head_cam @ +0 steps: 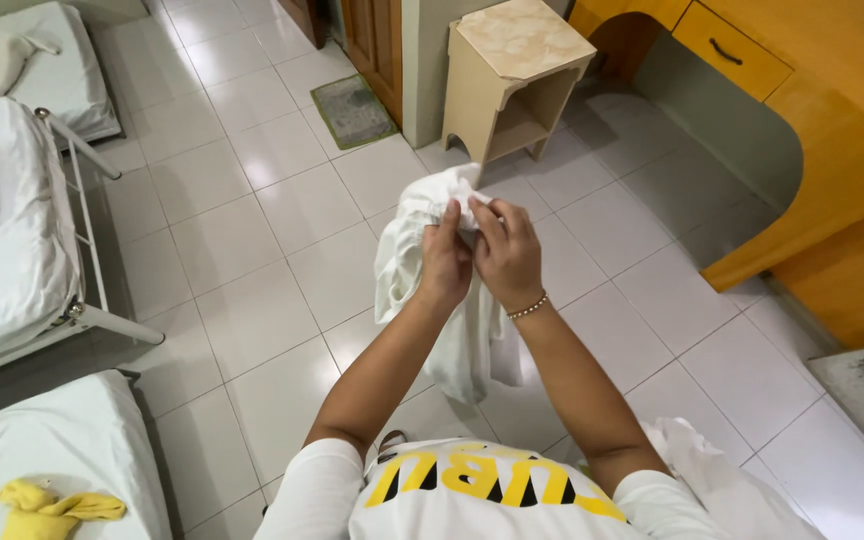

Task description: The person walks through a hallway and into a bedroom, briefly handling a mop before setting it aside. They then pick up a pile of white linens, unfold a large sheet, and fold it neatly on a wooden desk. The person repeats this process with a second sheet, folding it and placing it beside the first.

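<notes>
A white cloth [422, 270] hangs bunched in front of me above the tiled floor. My left hand [445, 262] and my right hand [508, 252] are side by side at chest height, both pinching the cloth's top edge. The rest of the cloth drapes down below my wrists. A thin bead bracelet [529, 307] sits on my right wrist. More white fabric [712, 480] lies crumpled by my right side, low in the view.
White-sheeted beds on metal frames [12, 260] line the left side, with a yellow cloth [52, 507] on the nearest one. A beige bedside cabinet [512, 80] stands ahead by a wooden door [377, 45] and mat [354, 108]. An orange wooden desk [832, 150] fills the right.
</notes>
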